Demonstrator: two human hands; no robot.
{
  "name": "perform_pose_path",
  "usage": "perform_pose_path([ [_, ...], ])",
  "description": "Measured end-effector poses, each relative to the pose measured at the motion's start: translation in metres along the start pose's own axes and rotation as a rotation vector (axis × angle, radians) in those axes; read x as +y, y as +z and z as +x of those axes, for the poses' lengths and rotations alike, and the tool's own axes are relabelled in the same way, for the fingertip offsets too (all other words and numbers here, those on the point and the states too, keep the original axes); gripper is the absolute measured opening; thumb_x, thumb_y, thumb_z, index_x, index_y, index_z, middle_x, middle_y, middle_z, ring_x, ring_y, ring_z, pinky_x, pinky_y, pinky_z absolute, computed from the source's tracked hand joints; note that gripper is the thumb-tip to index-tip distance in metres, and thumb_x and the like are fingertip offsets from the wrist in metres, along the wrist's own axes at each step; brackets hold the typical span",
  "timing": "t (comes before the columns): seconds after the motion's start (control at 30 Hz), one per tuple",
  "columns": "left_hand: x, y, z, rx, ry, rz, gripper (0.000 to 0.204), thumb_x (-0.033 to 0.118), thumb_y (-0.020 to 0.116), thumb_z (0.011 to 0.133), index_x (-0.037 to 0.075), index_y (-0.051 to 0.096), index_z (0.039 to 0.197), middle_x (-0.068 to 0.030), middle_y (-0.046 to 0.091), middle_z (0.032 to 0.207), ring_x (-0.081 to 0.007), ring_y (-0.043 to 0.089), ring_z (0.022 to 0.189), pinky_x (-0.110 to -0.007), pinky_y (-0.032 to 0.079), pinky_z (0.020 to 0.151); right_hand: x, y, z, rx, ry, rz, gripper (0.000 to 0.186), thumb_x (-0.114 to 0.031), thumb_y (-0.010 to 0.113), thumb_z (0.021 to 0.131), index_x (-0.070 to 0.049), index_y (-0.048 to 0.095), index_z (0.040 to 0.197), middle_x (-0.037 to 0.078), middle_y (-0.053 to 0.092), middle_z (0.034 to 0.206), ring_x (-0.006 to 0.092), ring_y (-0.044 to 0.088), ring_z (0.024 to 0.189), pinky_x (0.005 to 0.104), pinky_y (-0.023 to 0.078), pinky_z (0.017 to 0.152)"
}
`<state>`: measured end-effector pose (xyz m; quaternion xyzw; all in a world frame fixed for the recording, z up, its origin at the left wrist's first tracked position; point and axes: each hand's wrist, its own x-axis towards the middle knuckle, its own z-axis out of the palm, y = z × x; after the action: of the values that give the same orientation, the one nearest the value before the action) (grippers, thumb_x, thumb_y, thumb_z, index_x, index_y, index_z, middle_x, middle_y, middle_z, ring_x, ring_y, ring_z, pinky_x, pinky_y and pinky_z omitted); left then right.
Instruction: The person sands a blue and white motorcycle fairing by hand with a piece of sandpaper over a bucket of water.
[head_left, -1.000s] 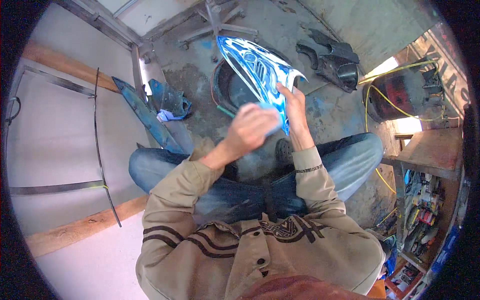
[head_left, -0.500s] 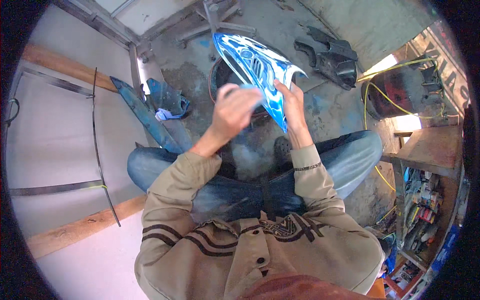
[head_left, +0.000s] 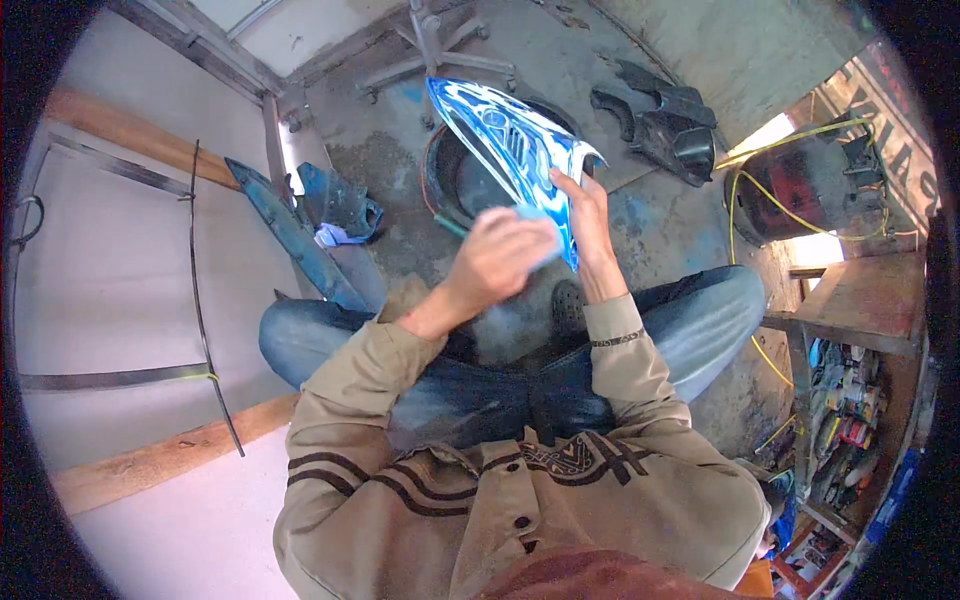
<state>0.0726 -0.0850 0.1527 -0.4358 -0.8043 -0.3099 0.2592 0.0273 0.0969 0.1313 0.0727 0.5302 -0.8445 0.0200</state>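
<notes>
A glossy blue-and-white fairing panel, long and pointed with a vented patch, is held up slantwise in front of me. My right hand is closed on its right edge near the lower end, thumb on the front face. Against the panel's lower part, my left hand presses a light-blue wiping cloth. That hand and the cloth are smeared by motion, so the cloth's exact kind is hard to make out. Below and behind the panel stands a dark round tub, partly hidden.
Black plastic panels lie on the concrete floor at far right, near a dark drum with a yellow hose. Dusty blue panels lean at left. A wooden shelf stands at right, and a metal stand at the back.
My left hand has moved right and slightly down along the panel with the cloth. The right hand and the panel have shifted only a little downward.
</notes>
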Motion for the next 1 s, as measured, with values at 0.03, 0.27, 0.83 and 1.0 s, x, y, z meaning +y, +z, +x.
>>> perform_pose_path([
  [0.03, -0.003, 0.001, 0.000, 0.004, -0.003, -0.002, 0.037, -0.003, 0.069, 0.082, 0.009, 0.079, 0.114, -0.0058, 0.078, 0.123, -0.0220, 0.073, 0.111, -0.048, 0.049, 0.103, 0.000, 0.000, -0.001, -0.001, 0.001, -0.005, 0.036, -0.014, 0.068, 0.102, 0.005, 0.069, 0.132, 0.008, 0.074, 0.123, 0.0151, 0.068, 0.109, 0.0316, 0.051, 0.099],
  [0.27, -0.026, -0.005, -0.001, 0.132, -0.053, 0.096, 0.034, 0.000, 0.073, 0.081, 0.009, 0.079, 0.113, -0.0081, 0.078, 0.122, -0.0253, 0.073, 0.112, -0.048, 0.050, 0.101, 0.000, 0.001, 0.001, 0.026, 0.025, 0.033, 0.036, -0.015, 0.068, 0.103, 0.005, 0.069, 0.133, 0.007, 0.075, 0.122, 0.0141, 0.068, 0.107, 0.0300, 0.052, 0.096],
  [0.83, -0.040, -0.021, 0.007, 0.166, -0.116, 0.118, 0.042, -0.005, 0.070, 0.077, 0.009, 0.079, 0.116, -0.0070, 0.077, 0.125, -0.0222, 0.071, 0.120, -0.047, 0.049, 0.101, -0.001, 0.007, -0.006, 0.001, -0.011, 0.098, 0.035, -0.014, 0.068, 0.102, 0.004, 0.070, 0.132, 0.008, 0.074, 0.124, 0.0143, 0.068, 0.108, 0.0303, 0.051, 0.097],
  [1.0, 0.003, -0.003, 0.002, -0.001, 0.003, -0.005, 0.041, -0.005, 0.070, 0.079, 0.011, 0.080, 0.116, -0.0083, 0.079, 0.122, -0.0241, 0.075, 0.111, -0.048, 0.051, 0.101, 0.005, -0.002, 0.003, 0.015, -0.001, 0.025, 0.034, -0.015, 0.068, 0.102, 0.004, 0.070, 0.131, 0.008, 0.076, 0.119, 0.0141, 0.069, 0.105, 0.0303, 0.052, 0.095],
])
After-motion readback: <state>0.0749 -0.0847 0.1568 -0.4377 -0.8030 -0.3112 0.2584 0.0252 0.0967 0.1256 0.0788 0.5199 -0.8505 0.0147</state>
